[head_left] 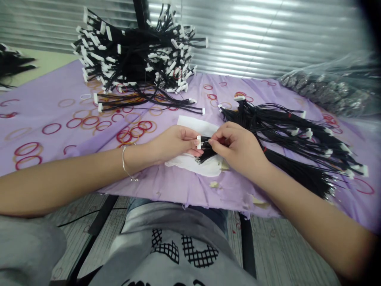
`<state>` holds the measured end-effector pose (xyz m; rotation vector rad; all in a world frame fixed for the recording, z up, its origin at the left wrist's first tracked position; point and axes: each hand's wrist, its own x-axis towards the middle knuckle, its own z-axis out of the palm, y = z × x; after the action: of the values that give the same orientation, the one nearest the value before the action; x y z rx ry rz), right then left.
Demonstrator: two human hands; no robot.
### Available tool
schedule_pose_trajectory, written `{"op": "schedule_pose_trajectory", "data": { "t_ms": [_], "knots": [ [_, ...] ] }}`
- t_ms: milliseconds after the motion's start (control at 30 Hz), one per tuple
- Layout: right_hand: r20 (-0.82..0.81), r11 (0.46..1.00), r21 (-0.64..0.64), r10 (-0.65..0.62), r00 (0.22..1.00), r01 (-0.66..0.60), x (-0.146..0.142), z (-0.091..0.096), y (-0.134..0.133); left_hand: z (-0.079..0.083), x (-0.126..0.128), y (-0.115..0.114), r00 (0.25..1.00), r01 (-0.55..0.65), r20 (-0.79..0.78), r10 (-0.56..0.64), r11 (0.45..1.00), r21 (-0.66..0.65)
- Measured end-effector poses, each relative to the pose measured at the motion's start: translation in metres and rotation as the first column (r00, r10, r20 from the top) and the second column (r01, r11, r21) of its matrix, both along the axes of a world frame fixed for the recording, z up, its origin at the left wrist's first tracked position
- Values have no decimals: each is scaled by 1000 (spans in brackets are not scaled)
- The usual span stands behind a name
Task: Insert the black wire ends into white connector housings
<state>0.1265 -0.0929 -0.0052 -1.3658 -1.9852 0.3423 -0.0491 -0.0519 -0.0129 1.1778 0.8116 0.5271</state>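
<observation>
A lilac cloth (50, 93) covers the table, wrinkled, with ragged holes near its frayed front edge. Red and orange rubber bands (124, 137) lie scattered across it, most thickly on the left, some overlapping, along with one white band (86, 99). At the back right sits a clear plastic bag (330, 87), its dark, glinting contents too blurred to identify. Silvery horizontal blinds (256, 35) fill the background, a black post (139, 14) before them. Below, black table legs (248, 246) stand above a grey, wood-patterned floor (282, 246), where a thin black cable (77, 218) shows at left.
</observation>
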Motion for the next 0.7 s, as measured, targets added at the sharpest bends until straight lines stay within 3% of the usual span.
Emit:
{"op": "schedule_pose_trajectory", "data": {
  "t_ms": [700],
  "knots": [
    [26, 997, -67, 36, 999, -34, 2, 4, -1, -3, -1, 0, 998, 25, 54, -25, 1000, 8]
  ]
}}
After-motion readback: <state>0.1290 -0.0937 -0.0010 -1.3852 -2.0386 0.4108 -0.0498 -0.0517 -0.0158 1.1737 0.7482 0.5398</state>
